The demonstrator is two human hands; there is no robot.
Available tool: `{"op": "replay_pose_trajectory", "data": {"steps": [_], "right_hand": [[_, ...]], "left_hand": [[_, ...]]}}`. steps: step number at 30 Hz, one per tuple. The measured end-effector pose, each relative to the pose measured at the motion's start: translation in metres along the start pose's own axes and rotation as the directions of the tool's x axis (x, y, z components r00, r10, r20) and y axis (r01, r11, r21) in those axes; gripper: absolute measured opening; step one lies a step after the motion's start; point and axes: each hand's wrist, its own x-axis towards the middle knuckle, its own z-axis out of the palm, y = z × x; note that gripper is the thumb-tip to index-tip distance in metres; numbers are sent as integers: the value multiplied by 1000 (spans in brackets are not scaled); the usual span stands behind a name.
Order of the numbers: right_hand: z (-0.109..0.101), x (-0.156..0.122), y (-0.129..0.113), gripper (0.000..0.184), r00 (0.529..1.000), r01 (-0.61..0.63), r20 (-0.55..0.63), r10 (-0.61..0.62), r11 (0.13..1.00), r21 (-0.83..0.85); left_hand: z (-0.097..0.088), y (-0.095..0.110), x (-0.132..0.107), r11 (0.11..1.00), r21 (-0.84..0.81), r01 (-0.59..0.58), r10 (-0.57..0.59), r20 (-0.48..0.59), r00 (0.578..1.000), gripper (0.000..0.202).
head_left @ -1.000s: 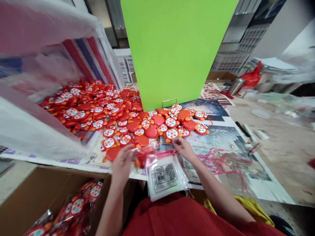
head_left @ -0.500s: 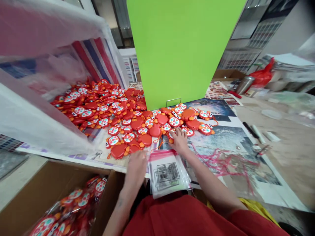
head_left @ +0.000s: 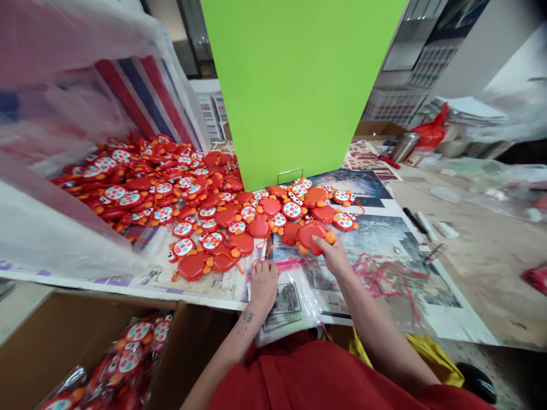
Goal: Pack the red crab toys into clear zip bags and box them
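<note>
My right hand [head_left: 335, 256] grips a red crab-shaped toy [head_left: 311, 236] by its orange-legged end, thumb on the plain red back. My left hand [head_left: 264, 285] lies over the upper left of a stack of clear zip bags [head_left: 290, 302] with pink tops, its fingers closed at the top edge. Dark print marks the bags, which hang over the table edge against my red top. Just beyond both hands spreads a pile of the same toys [head_left: 226, 216], some showing white bellies with coloured dots, others red backs. Orange cords trail from several.
An upright green panel [head_left: 303, 85] stands behind the toys. To the left, a white-covered bin [head_left: 171, 114] opens onto the heap. Below it, a cardboard box [head_left: 98, 319] holds bagged toys. Pink strings [head_left: 388, 279], pens and a thermos [head_left: 405, 147] lie to the right.
My right hand has lifted a crab toy from the pile's near edge and drawn it right. My left hand has moved right onto the zip bags. The view has shifted slightly right.
</note>
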Motion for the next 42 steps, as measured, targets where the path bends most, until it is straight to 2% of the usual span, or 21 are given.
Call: {"op": "replay_pose_trajectory", "data": {"steps": [5,9,11,14,20,23,25,26,28,30,32,34,36,40,42], "right_hand": [[25,-10,-10,50,987,-137,93,131,989,58],[43,-13,-13,51,965,-158,226,131,982,106],[48,-13,-11,51,953,-113,289,88,991,71],[49,-13,0,56,930,-13,364,46,996,-92],[42,-15,31,44,866,134,494,79,915,-381],[41,-17,35,39,783,250,612,114,843,-477],[40,-16,33,40,736,380,670,97,760,-528],[38,-16,31,40,743,431,665,75,706,-562],[32,-15,25,40,816,446,577,31,602,-663],[22,-16,19,40,894,362,446,33,534,-764],[13,-19,16,36,928,282,365,71,506,-815],[8,-24,16,34,927,254,360,104,532,-808],[8,-31,19,39,918,256,385,99,595,-762],[22,-40,23,42,918,279,396,13,689,-669],[30,-42,21,40,920,288,391,-23,717,-635]], "left_hand": [[15,-4,-6,987,-150,-66,47,-126,991,14],[21,-7,-9,983,-152,-105,67,-235,970,26],[21,-7,-11,982,-123,-146,113,-246,963,21],[18,-6,-13,969,-118,-216,181,-252,951,14],[13,-5,-17,961,-176,-211,123,-411,903,9],[11,-4,-16,956,-209,-205,86,-468,879,7],[9,-4,-15,942,-267,-204,65,-448,891,9],[8,-4,-13,930,-314,-192,46,-418,907,10],[6,-4,-11,895,-421,-148,1,-328,945,11],[4,-4,-8,858,-504,-98,-29,-237,971,11],[0,-5,-4,838,-541,-68,-30,-171,985,10],[-5,-6,0,832,-552,-53,-17,-122,992,8],[-13,-7,3,827,-561,-44,-4,-83,997,8],[-32,-7,2,790,-611,-53,54,-16,998,13],[-36,-9,-2,773,-630,-75,62,-43,997,12]]}}
